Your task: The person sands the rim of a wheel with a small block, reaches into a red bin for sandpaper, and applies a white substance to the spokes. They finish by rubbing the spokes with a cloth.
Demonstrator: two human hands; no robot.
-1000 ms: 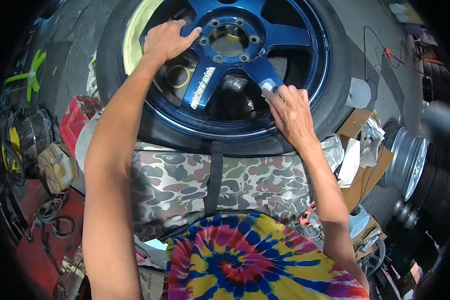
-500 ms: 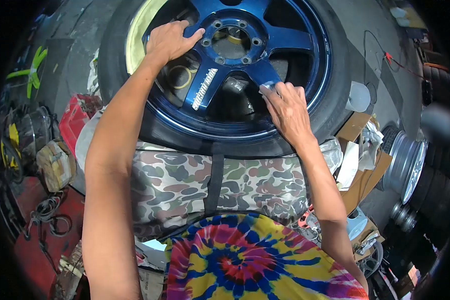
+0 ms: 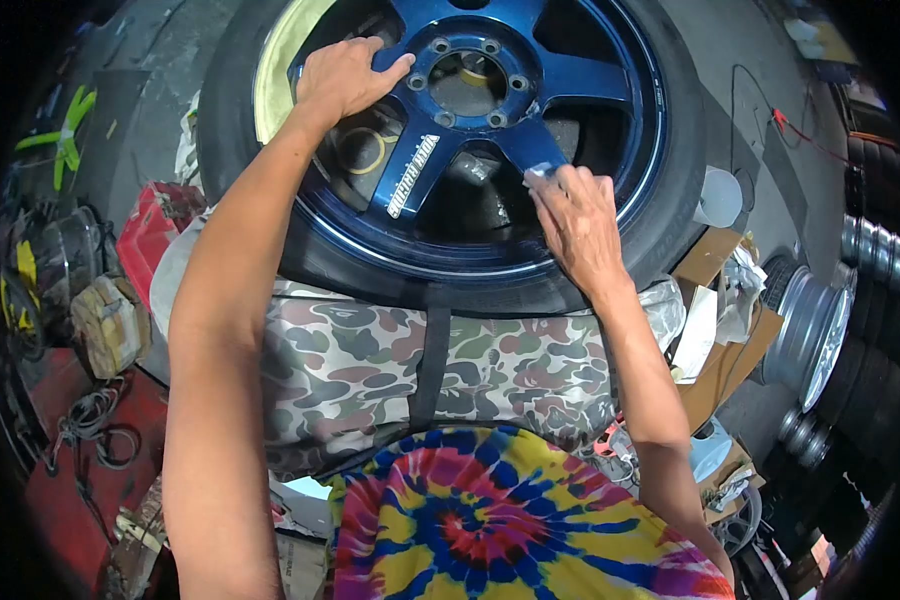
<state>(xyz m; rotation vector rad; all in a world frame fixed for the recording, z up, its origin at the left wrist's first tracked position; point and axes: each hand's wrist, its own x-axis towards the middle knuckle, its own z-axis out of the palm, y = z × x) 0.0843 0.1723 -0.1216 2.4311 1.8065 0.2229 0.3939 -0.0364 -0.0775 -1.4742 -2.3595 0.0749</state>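
Observation:
A blue multi-spoke wheel rim (image 3: 415, 180) with white lettering on one spoke sits inside a black tire (image 3: 660, 210). My left hand (image 3: 348, 80) rests on the upper left spoke, fingers over it and thumb stretched toward the hub; nothing shows in it. At the lower right spoke, my right hand (image 3: 580, 215) pinches a small whitish cloth (image 3: 540, 174) against the blue surface. Pale yellow tape or masking (image 3: 278, 80) lines the rim's upper left edge.
Camouflage fabric (image 3: 530, 370) lies just below the tire. A white cup (image 3: 718, 197) and cardboard box (image 3: 715, 255) stand at the right, near a silver rim (image 3: 820, 325). A red case (image 3: 150, 235) and green stand (image 3: 67, 140) are on the left.
The wheel appears very slightly shifted to the right in view. Both hands keep nearly the same places on the spokes, my right hand still with the cloth.

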